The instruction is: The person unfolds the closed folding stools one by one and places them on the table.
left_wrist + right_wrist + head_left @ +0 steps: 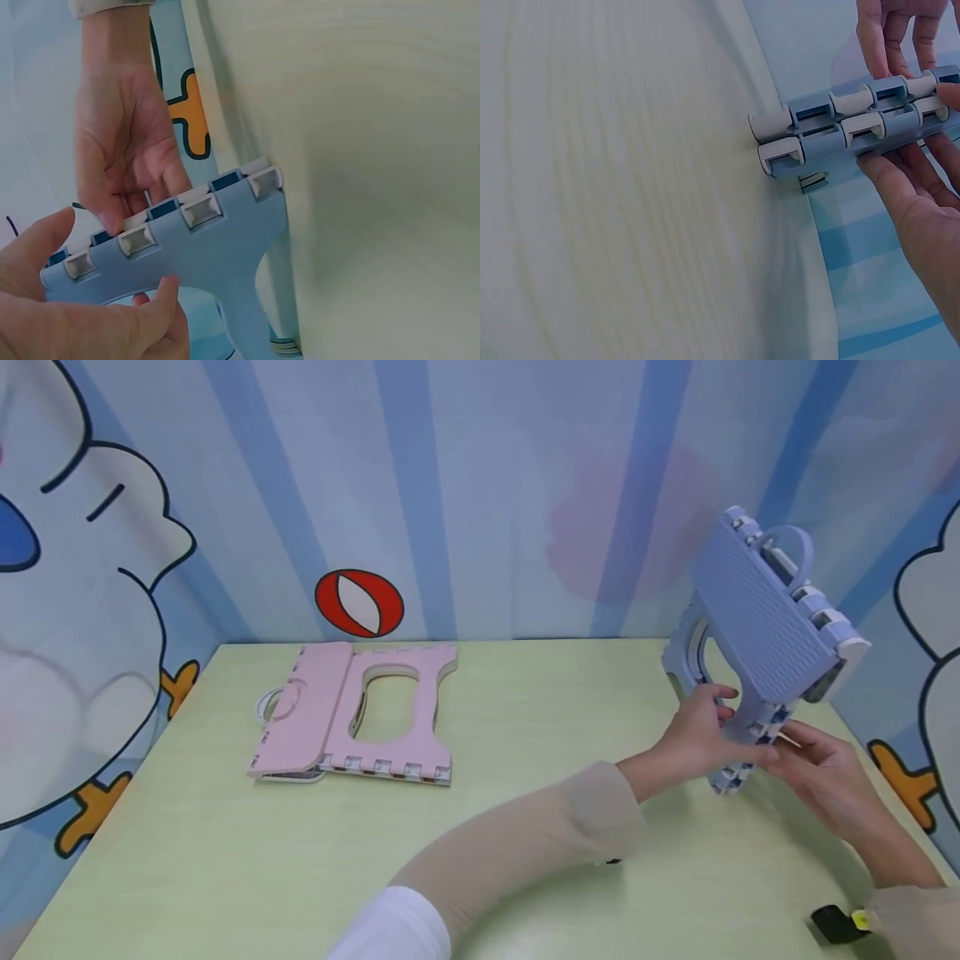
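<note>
A blue plastic folding stool (757, 618) with a ribbed seat and a loop handle stands tilted at the table's right end. My left hand (697, 735) grips its near leg panel, fingers through the oval opening and thumb along the hinged edge. At the same edge, from the right, my right hand (832, 781) pinches the panel with bent fingers. Up close in the left wrist view, white and blue hinge knuckles line the leg panel (225, 232). Two rows of these hinges (821, 135) lie side by side in the right wrist view.
A pink folding stool (337, 756) lies folded flat on the pale green table (225, 860) at the left. Near the right sleeve is a small black and yellow item (840, 924). A blue striped cartoon backdrop (480, 527) rises behind the table.
</note>
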`<control>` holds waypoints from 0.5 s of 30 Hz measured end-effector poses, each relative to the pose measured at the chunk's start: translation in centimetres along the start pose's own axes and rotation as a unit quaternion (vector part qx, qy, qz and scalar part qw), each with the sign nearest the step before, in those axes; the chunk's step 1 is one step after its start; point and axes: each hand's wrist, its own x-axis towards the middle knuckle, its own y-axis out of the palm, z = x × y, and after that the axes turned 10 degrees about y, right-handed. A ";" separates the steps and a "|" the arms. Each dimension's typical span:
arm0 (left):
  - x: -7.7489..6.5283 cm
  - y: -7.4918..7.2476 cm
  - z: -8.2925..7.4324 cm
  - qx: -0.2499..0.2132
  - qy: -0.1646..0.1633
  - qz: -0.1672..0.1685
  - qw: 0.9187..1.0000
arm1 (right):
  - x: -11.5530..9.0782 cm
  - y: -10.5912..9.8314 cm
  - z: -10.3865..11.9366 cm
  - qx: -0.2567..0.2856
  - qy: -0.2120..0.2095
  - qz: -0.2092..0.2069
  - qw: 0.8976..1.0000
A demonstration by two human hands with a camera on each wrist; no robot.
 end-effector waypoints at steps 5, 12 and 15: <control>-0.1 0.4 0.7 0.024 0.022 -0.011 0.999 | 0.1 0.0 0.0 -0.010 0.004 0.002 1.000; 0.4 0.8 1.6 0.054 0.055 -0.001 0.997 | 0.1 0.2 -0.2 -0.010 0.008 -0.002 1.000; 0.6 1.0 2.0 0.074 0.074 0.008 0.994 | 0.1 0.2 -0.2 -0.011 0.011 -0.006 1.000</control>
